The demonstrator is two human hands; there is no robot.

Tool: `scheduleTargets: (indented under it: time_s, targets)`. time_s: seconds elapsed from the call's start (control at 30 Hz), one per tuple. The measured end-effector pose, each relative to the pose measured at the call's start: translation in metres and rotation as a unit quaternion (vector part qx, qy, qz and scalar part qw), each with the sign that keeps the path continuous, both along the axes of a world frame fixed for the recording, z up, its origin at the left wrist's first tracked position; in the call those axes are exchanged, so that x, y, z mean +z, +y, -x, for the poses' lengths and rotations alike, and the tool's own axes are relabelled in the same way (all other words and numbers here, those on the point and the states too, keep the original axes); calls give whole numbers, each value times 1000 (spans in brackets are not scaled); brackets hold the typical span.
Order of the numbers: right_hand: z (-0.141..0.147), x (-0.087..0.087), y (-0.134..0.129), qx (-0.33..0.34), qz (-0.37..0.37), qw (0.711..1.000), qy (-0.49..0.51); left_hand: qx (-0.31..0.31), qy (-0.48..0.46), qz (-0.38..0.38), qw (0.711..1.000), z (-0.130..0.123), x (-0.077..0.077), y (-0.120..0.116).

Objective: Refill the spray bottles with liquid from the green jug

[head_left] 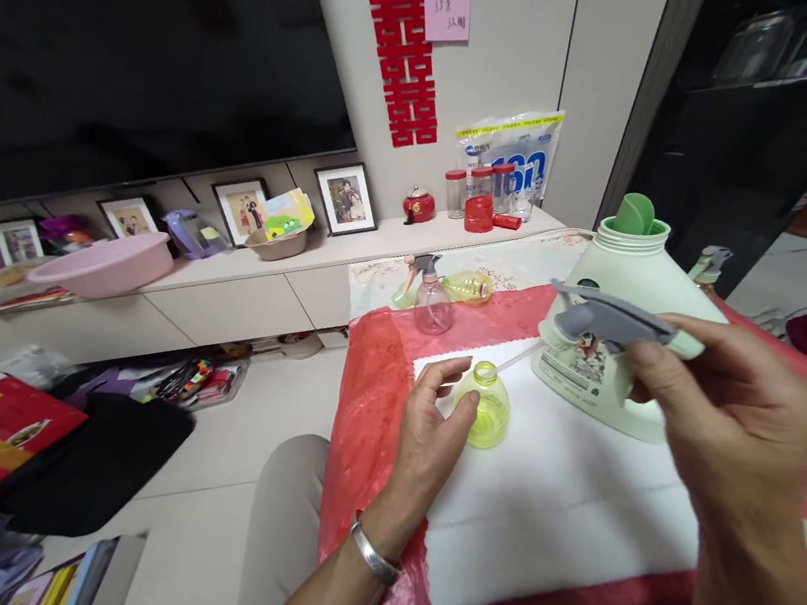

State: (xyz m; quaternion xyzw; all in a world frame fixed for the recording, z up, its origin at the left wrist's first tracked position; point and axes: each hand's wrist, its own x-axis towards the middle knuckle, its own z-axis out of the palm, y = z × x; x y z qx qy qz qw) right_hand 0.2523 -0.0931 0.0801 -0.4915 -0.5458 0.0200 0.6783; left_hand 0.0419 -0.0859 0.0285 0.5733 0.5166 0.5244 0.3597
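A small translucent yellow-green spray bottle (490,419) stands upright with its neck uncovered on a white pad (555,507). My left hand (430,428) is curled at its left side, thumb against the front and fingers near the shoulder. Up and to the right, my right hand (737,403) pinches a grey spray trigger head (617,319) between thumb and fingers. A thin tube (521,357) slants from near the trigger head toward the bottle's mouth. Behind the trigger head stands a large pale green detergent jug (661,275), uncapped, with a green cup (635,216) in its opening.
Red plastic sheeting (372,409) covers the table around the pad. At the back are a clear pink spray bottle (433,305) and a yellow-green bottle (467,287) on its side. A ledge behind holds red-lidded jars (455,194), framed photos (347,198) and a pink basin (106,260).
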Motion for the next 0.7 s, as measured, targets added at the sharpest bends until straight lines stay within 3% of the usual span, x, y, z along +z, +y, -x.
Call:
scheduleTargets:
  time_s: [0.13, 0.2, 0.37, 0.7]
  targets:
    - [17, -4, 3, -6, -34, 982, -188, -7, 5, -1, 1000, 0, 3, -1]
    - [24, -5, 5, 4, -40, 971, -235, -11, 6, -2, 1000, 0, 3, -1]
    - [33, -12, 12, 49, -43, 961, -269, -16, -6, -2, 1000, -1, 0, 1]
    - [35, -16, 15, 74, -39, 951, -299, -29, -24, -25, 999, -3, -3, 5]
